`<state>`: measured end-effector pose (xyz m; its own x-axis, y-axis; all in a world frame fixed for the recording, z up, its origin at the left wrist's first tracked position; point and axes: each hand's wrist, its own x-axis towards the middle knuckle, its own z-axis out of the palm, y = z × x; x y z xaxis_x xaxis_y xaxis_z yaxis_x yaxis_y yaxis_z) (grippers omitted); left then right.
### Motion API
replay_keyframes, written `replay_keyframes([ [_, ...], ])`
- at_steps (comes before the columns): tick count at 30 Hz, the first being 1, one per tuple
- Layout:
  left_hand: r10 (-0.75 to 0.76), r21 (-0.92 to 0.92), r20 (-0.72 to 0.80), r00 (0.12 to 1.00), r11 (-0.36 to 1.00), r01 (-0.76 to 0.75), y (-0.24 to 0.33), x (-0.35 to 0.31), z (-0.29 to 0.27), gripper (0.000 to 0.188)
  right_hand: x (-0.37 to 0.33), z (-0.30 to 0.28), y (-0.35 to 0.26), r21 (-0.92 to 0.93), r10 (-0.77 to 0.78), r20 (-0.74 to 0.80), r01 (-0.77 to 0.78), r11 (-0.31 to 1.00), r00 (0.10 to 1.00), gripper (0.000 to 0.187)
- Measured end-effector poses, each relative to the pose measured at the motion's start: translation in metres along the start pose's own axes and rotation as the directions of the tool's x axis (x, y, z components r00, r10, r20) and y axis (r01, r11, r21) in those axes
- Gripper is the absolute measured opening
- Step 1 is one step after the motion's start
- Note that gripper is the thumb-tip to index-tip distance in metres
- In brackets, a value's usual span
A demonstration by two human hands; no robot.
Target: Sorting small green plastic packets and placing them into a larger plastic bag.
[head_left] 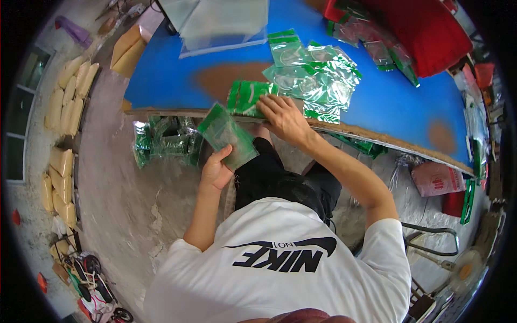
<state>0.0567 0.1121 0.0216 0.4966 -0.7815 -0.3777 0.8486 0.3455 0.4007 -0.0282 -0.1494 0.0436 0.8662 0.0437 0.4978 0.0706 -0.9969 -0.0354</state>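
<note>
My left hand (217,169) is closed on a flat clear plastic packet (229,139) with a green top band, held tilted in front of the table's near edge. Whether it is one packet or a thin stack, I cannot tell. My right hand (285,119) lies on the table edge, its fingers resting over a green-printed plastic packet (249,97); its thumb is hidden. Just beyond, a loose pile of similar clear and green packets (318,78) is spread on the blue table (167,81).
Clear plastic sheets (223,27) lie at the table's back left. A red container (431,32) stands at the back right beside more packets. Below the table edge at left hang or lie bundled green packets (167,139). Tan sacks (70,97) line the left wall; a fan (467,266) stands at right.
</note>
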Motion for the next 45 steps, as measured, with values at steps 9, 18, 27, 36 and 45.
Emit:
replay_keyframes([
  [9, 0.163, 0.081, 0.024, 0.986, 0.983, -0.164, -0.018, 0.014, 0.024, 0.048, 0.022, -0.046, -0.054, 0.677, 0.498, 0.456, -0.650, 0.345, 0.738, 0.037],
  [18, 0.265, 0.143, -0.042, 0.963, 0.956, -0.256, -0.009, 0.019, 0.006, 0.047, 0.015, -0.008, -0.026, -0.031, 0.241, 0.003, -0.241, 0.970, 0.970, 0.054],
  [27, 0.087, 0.159, 0.024, 0.996, 0.983, -0.090, -0.022, 0.035, 0.008, 0.050, -0.013, -0.025, 0.034, -0.151, 0.427, 0.006, -0.421, 0.894, 0.904, 0.085],
  [36, -0.012, -0.109, 0.037, 0.999, 0.994, 0.016, -0.051, 0.030, 0.007, 0.046, -0.008, -0.039, -0.013, 0.115, 0.174, 0.027, -0.176, 0.978, 0.984, 0.054],
  [45, 0.039, 0.005, -0.057, 0.998, 0.999, -0.039, -0.050, 0.037, 0.024, 0.041, -0.007, -0.052, -0.009, 0.136, 0.405, -0.097, -0.392, 0.910, 0.909, 0.042],
])
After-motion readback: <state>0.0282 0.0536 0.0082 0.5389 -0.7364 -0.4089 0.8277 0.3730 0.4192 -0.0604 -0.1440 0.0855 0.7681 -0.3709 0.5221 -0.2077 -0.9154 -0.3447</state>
